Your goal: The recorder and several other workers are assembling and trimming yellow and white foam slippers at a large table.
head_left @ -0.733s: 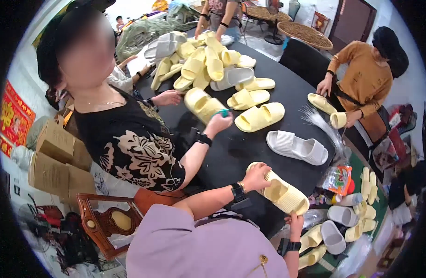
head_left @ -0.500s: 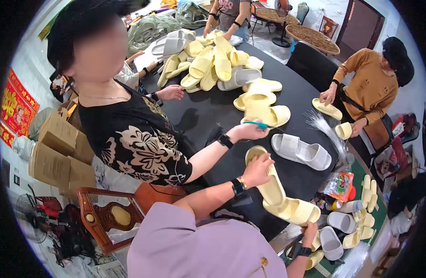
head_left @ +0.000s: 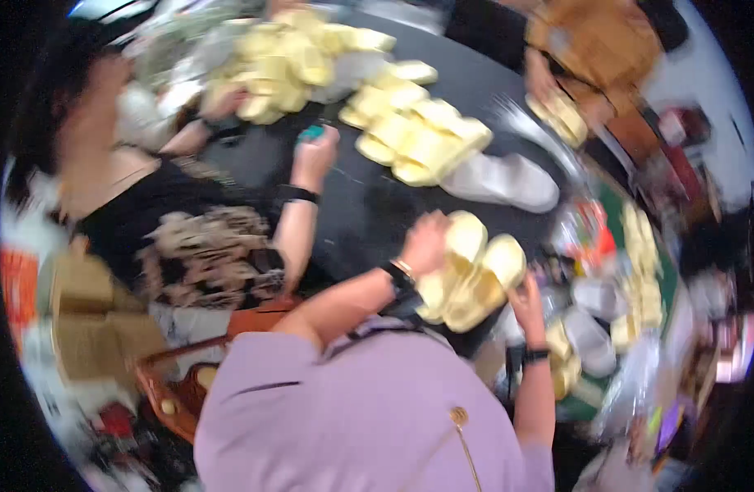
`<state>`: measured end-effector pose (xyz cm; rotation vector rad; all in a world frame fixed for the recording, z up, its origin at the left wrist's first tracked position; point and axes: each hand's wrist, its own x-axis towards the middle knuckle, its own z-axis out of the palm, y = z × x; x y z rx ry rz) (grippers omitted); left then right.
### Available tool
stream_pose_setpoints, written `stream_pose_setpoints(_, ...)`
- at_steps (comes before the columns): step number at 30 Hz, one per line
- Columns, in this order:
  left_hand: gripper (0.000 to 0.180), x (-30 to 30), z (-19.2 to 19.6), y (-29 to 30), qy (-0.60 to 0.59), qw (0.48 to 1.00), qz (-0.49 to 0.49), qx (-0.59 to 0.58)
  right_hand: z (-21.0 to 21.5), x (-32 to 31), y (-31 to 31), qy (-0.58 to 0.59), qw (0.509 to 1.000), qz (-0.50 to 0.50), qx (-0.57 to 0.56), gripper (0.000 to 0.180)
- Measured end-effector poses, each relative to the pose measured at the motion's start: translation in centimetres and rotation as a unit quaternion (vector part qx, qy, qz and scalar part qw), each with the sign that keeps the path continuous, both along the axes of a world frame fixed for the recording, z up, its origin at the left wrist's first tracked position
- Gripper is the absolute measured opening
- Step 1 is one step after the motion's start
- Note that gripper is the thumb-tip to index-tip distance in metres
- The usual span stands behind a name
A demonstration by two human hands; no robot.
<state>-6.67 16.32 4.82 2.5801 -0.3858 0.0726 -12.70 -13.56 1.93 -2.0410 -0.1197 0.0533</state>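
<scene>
The picture is blurred by motion. My left hand, with a dark band at the wrist, grips the top of a pair of pale yellow slippers held together at the near edge of the black table. My right hand holds the same pair from its lower right side. Both my arms come out of a lavender top.
A heap of yellow slippers lies at the table's far side, more yellow pairs and a white pair nearer. A person in a black patterned top reaches in from the left. Another in an orange top holds a slipper. More slippers lie low at right.
The view has swung and blurred. The slippers in my hands have come closer together into a pair. The person on the left has pulled their hand back toward the table's middle.
</scene>
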Motion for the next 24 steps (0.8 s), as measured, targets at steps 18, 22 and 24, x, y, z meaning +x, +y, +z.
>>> stream_pose_setpoints(18,0.059,-3.7,-4.8,-2.2,0.149,0.986,0.023,-0.071,-18.1,-8.8,-14.0,0.066,0.92,-0.238,-0.306,0.023)
stream_pose_setpoints(22,0.045,-3.9,-6.1,-2.1,0.122,0.99,0.029,-0.063,-20.3,-12.1,-14.3,0.081,0.759,0.209,-0.612,0.022)
stream_pose_setpoints(24,0.037,-3.3,-5.2,-1.9,0.143,0.988,0.016,-0.047,-21.1,-13.8,-13.1,0.166,0.862,-0.011,-0.479,0.024)
